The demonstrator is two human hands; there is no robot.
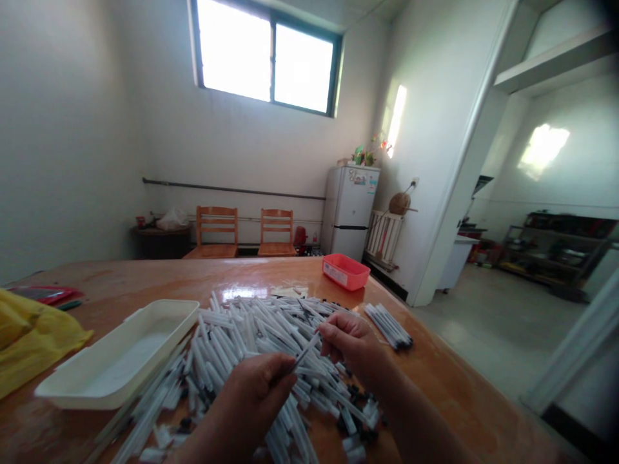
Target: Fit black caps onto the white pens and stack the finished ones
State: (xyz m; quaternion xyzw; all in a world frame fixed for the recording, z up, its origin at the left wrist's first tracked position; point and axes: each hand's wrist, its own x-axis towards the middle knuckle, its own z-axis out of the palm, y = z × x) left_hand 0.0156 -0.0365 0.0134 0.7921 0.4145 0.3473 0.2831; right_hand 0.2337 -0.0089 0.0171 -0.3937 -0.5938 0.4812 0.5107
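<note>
Okay, so a slim pen (304, 353) is being pinched between both hands. Its lower end is gripped by the nearly closed left hand (246, 399), and its upper end is held by the similarly closed right hand (351, 341), though exactly which fingers are doing the work can't really be made out. Nothing else seems to be held. Both hands are kept just above a big loose pile of white pen tubes (251, 348), which is spread across a glossy orange-brown wooden table (449, 361), with black pen parts (358, 419) scattered near the right hand. A white plastic tray (145, 316) is placed just left of the pile, and a small bundle of pens (387, 325) is laid to the right. Further back sits a red plastic basket (345, 270), while a yellow plastic bag (29, 335) is draped at the table's left edge. Beyond the table, two wooden chairs (216, 232) (276, 232) are lined up against the wall, a white fridge (348, 212) is tucked into the corner, and a bright window (268, 58) is set high above them
</note>
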